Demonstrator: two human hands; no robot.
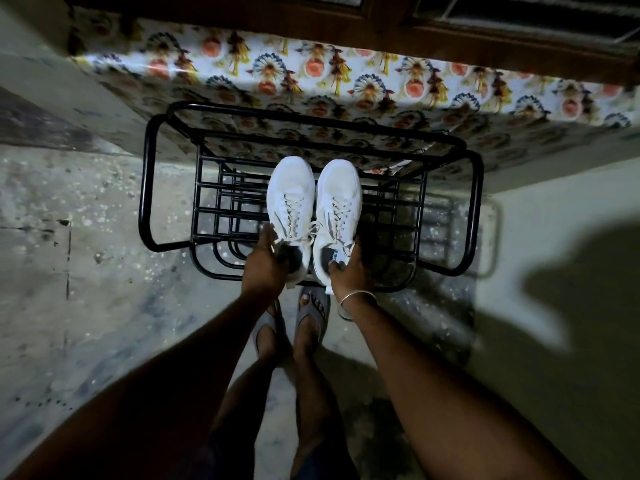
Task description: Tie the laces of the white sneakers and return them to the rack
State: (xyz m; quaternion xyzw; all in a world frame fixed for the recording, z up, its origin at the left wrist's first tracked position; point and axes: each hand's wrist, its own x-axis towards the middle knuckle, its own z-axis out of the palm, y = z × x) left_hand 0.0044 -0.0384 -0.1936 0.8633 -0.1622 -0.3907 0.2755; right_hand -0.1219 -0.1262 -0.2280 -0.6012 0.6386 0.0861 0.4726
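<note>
Dim room, speckled concrete floor [104,289]. Left hand [265,265] and right hand [351,268] each close their grip on a white sneaker's [291,199] heel, pair side by side over the black rack [166,188].

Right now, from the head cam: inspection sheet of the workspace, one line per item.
Surface: black metal rack with open bars, standing on a speckled concrete floor.
Job's things: two white sneakers, side by side, toes pointing away; laces show a bow near the tongues.
Clutter: nothing seen.
Grippers: left hand grips the left sneaker's heel; right hand grips the right sneaker's heel, a bangle on that wrist.
Cables: nothing seen.
Surroundings: patterned cloth behind the rack; dim light; person's feet in grey sandals.
</note>
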